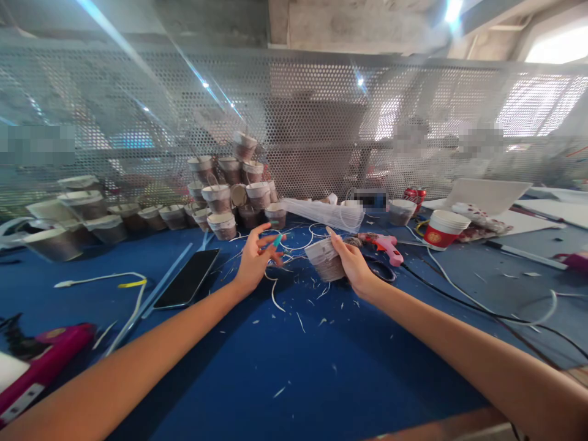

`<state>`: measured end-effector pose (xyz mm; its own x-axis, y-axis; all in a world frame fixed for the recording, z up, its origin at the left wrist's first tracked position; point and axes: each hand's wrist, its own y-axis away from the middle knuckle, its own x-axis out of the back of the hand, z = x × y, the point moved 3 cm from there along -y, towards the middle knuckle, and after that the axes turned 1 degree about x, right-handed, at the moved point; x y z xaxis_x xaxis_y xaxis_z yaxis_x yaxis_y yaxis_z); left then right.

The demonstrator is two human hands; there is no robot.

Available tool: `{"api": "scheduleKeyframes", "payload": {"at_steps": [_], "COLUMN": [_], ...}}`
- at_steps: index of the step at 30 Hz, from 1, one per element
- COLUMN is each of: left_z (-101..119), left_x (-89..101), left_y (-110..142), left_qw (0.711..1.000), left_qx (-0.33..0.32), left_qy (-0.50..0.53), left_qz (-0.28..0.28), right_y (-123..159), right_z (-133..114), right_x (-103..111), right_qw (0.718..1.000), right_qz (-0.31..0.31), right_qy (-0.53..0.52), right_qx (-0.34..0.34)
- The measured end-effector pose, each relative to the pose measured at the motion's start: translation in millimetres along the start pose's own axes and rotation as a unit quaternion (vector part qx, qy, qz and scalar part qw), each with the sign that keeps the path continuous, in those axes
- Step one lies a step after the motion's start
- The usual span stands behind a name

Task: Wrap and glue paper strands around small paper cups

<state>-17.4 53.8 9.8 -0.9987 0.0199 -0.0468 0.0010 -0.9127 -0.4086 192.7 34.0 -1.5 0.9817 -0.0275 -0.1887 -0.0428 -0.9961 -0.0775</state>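
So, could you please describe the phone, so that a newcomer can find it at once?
On the blue table, find the person's left hand near the middle. Just left of it, the phone lies flat and slanted, beside a long pale strip. Unlike that thin strip, it is a broad, glossy black slab with rounded corners.

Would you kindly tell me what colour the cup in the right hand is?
The cup has a whitish band above a grey-brown body, in the head view.
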Motion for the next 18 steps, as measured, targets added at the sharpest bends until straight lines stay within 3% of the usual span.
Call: {"api": "scheduleKeyframes", "payload": {"at_steps": [4, 9, 12, 16, 18], "left_z": [4, -5, -9, 2, 14], "left_x": [-2.0, 6.6, 7.6, 0.1, -8.9], "left_y": [-1, -1, -1, 1, 6], "left_qw": [0.998, 0.998, 0.998, 0.992, 0.963], "left_qx": [-0.034, 0.016, 0.024, -0.091, -0.179], "left_qy": [-0.046, -0.047, -0.048, -0.081, -0.169], "left_qz": [-0.015, 0.025, 0.034, -0.034, -0.109], "right_y": [-1, -1, 0, 4, 7], "right_z": [0, 0, -4, -12, -16], "right_x": [1, 2, 2, 0, -1], "right_qw": [1.000, 0.999, 0.993, 0.967, 0.949], "right_qz": [0.006, 0.000, 0.001, -0.001, -0.009], "right_qy": [0.007, 0.035, 0.090, 0.201, 0.250], "right_qx": [0.007, 0.021, 0.070, 0.159, 0.190]}}
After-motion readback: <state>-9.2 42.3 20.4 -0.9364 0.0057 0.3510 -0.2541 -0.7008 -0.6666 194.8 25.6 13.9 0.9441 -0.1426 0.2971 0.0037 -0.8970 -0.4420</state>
